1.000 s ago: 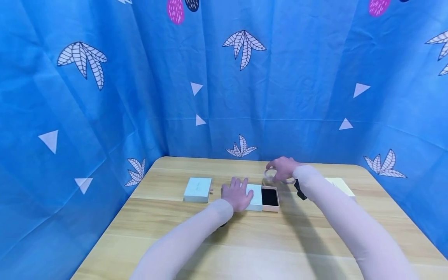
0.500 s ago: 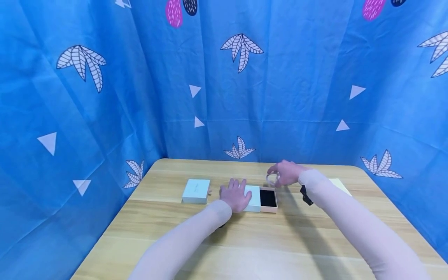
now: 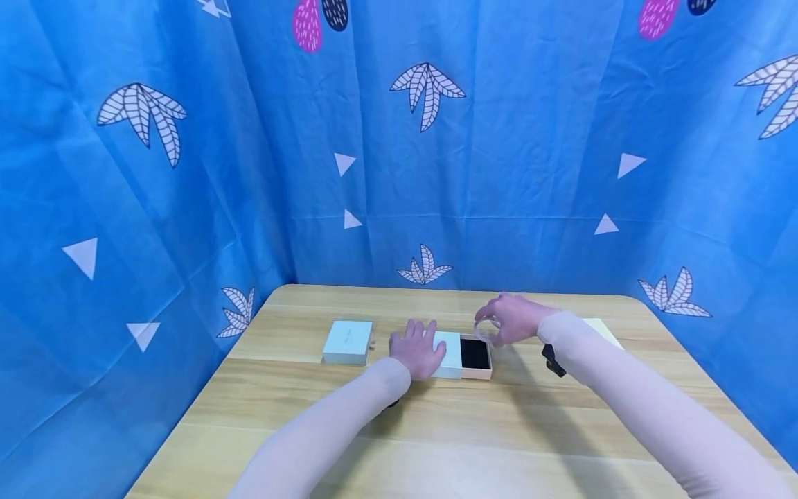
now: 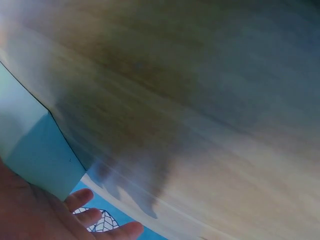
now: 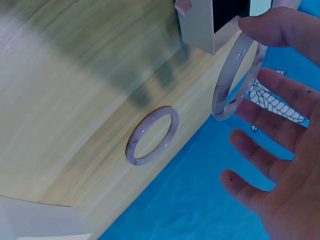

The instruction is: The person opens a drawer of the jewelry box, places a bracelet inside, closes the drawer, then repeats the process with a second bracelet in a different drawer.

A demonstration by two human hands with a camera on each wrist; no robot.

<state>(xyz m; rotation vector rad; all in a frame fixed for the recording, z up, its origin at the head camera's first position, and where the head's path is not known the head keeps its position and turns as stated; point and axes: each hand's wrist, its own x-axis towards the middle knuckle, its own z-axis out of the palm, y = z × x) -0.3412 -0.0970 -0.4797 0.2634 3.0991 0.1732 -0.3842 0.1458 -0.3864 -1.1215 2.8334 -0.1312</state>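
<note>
A translucent, pale lilac bangle [image 5: 226, 75] is pinched between my right thumb and fingers, tilted on edge. My right hand [image 3: 514, 319] holds it above the table, just behind the right end of a pulled-out box drawer [image 3: 476, 355]. This drawer has a black inside and a pale pink rim. It sticks out of a light blue box sleeve [image 3: 450, 355]. My left hand [image 3: 418, 348] rests on the sleeve with its fingers extended, covering the left part. A second, similar bangle [image 5: 132, 146] lies flat on the table in the right wrist view.
A closed light blue box [image 3: 348, 342] with a small side tab stands left of my left hand. Behind my right forearm, a pale yellow flat-topped item [image 3: 603, 331] is partly hidden. A blue patterned curtain [image 3: 430, 173] hangs behind the wooden table [image 3: 399, 471].
My right hand has come slightly nearer to me and a little to the right with the bangle, lowering toward the drawer's back corner. My left hand stays on the sleeve.
</note>
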